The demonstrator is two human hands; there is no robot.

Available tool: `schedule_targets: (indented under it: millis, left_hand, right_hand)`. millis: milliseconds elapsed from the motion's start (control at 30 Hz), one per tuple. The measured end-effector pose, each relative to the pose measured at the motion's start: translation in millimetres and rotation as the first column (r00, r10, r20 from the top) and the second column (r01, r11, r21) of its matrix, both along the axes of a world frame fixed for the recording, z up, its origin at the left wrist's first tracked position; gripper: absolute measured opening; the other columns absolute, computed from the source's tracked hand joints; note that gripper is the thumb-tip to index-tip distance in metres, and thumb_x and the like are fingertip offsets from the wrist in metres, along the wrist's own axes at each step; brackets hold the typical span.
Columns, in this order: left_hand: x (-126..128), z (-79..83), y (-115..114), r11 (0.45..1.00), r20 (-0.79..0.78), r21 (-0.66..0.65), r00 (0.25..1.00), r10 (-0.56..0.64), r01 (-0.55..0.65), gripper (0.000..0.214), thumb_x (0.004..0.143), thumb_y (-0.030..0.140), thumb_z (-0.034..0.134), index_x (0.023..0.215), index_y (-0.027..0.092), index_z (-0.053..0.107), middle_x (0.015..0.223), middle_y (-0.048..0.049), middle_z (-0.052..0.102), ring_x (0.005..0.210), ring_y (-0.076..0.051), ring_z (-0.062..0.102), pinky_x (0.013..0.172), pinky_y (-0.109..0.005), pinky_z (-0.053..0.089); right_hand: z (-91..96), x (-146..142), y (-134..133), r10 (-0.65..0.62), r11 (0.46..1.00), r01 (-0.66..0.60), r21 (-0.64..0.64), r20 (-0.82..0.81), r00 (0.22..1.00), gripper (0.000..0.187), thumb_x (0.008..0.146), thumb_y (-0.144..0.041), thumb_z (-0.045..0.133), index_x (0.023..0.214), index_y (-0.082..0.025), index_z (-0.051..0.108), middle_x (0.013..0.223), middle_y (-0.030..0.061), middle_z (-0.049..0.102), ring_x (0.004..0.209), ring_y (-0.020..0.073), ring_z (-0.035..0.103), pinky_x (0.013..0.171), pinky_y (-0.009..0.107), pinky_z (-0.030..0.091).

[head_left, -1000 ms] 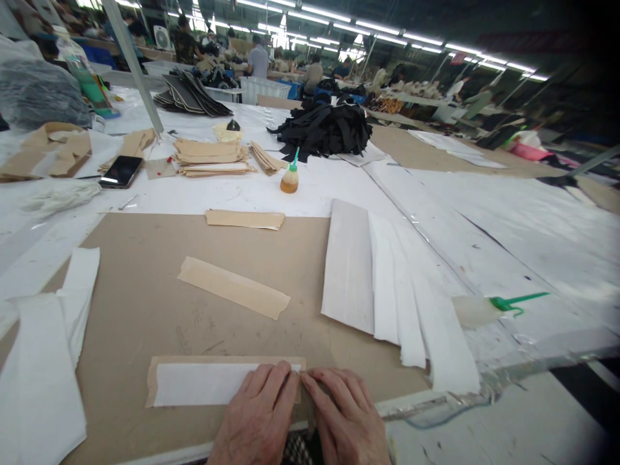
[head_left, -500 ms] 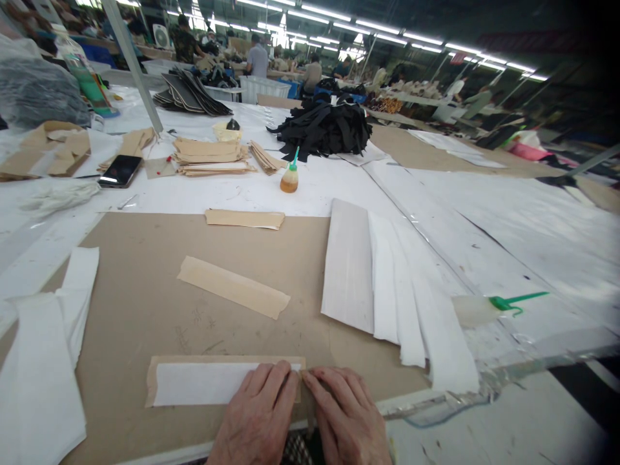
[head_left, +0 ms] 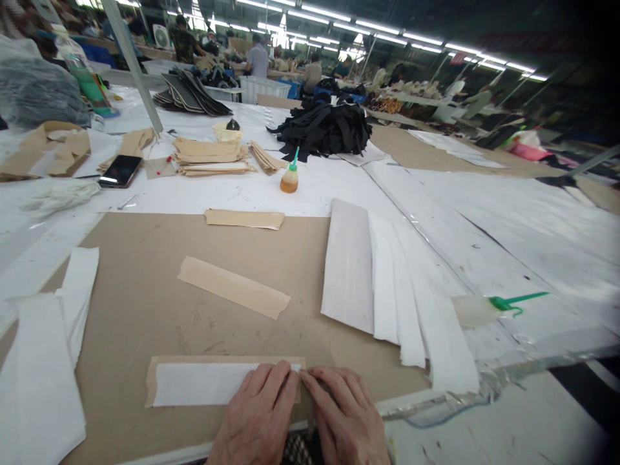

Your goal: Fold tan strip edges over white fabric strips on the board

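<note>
A white strip lies on a slightly larger tan strip near the board's front edge, leaving a tan border around it. My left hand covers the right part of both strips, its fingers bent, close together and pressed down. At the right end of the tan strip, my right hand has its fingers closed, with the index fingertip at the strip's edge. The fingertips of both hands almost meet there. Both thumbs are mostly hidden. Farther back on the board lie two loose tan strips, one slanted and one straighter.
White strips fan out at right beside a green-nozzled bottle. More white material lies at left. Behind the board are a small amber-filled bottle, tan stacks, a phone and a black pile.
Almost nothing differs. My right hand has shifted very slightly at the end of the tan strip; my left hand and the strips stay in place.
</note>
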State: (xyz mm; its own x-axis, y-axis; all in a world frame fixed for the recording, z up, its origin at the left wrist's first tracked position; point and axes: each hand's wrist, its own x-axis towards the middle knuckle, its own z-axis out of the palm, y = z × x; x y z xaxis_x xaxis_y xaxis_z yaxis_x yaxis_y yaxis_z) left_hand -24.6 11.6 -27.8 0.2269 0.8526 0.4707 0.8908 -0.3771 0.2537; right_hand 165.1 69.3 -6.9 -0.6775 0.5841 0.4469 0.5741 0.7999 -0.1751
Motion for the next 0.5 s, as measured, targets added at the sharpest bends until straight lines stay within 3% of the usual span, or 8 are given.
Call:
schedule_targets:
  millis: [133, 267, 367, 500]
  left_hand:
    - [-2, 2.8, 0, 0.998, 0.08, -0.054, 0.997, -0.016, 0.021, 0.032, 0.095, 0.009, 0.037, 0.118, 0.011, 0.061, 0.113, -0.0129, 0.066, 0.093, -0.024, 0.061, 0.082, -0.035, 0.055]
    - [-9, 16.2, 7, 0.961, 0.147, -0.266, 0.989, -0.031, 0.07, 0.03, 0.093, 0.004, 0.044, 0.115, 0.019, 0.058, 0.11, -0.0059, 0.066, 0.094, -0.022, 0.064, 0.08, -0.032, 0.056]
    - [-11, 28.9, 21, 0.911, 0.12, -0.402, 0.992, -0.048, 0.093, 0.029, 0.093, 0.004, 0.049, 0.112, 0.023, 0.057, 0.11, -0.0025, 0.063, 0.092, -0.019, 0.065, 0.074, -0.029, 0.055]
    - [-10, 39.1, 41, 0.895, 0.048, -0.437, 0.996, -0.081, 0.094, 0.019, 0.093, 0.005, 0.054, 0.1, 0.022, 0.058, 0.11, -0.0017, 0.061, 0.084, -0.016, 0.065, 0.065, -0.024, 0.051]
  right_hand:
    - [-1.6, -1, -2, -0.002, 1.0, 0.002, 0.004, -0.023, 1.0, 0.036, 0.092, -0.007, 0.044, 0.117, -0.018, 0.068, 0.107, 0.0084, 0.07, 0.097, 0.0232, 0.058, 0.084, 0.038, 0.047]
    - [-5.9, -1, -6, -0.045, 0.999, 0.044, -0.013, -0.054, 0.998, 0.038, 0.093, -0.008, 0.043, 0.118, -0.019, 0.068, 0.108, 0.0077, 0.07, 0.098, 0.0234, 0.058, 0.085, 0.037, 0.047]
    - [-10.6, -1, -10, -0.075, 0.996, 0.072, -0.047, -0.055, 0.996, 0.039, 0.092, -0.008, 0.045, 0.122, -0.02, 0.067, 0.11, 0.0077, 0.07, 0.099, 0.0237, 0.058, 0.085, 0.037, 0.048]
    - [-19.6, -2, -15, -0.14, 0.986, 0.131, -0.099, -0.095, 0.986, 0.042, 0.091, -0.007, 0.044, 0.123, -0.022, 0.067, 0.114, 0.0076, 0.069, 0.103, 0.0244, 0.057, 0.088, 0.039, 0.047]
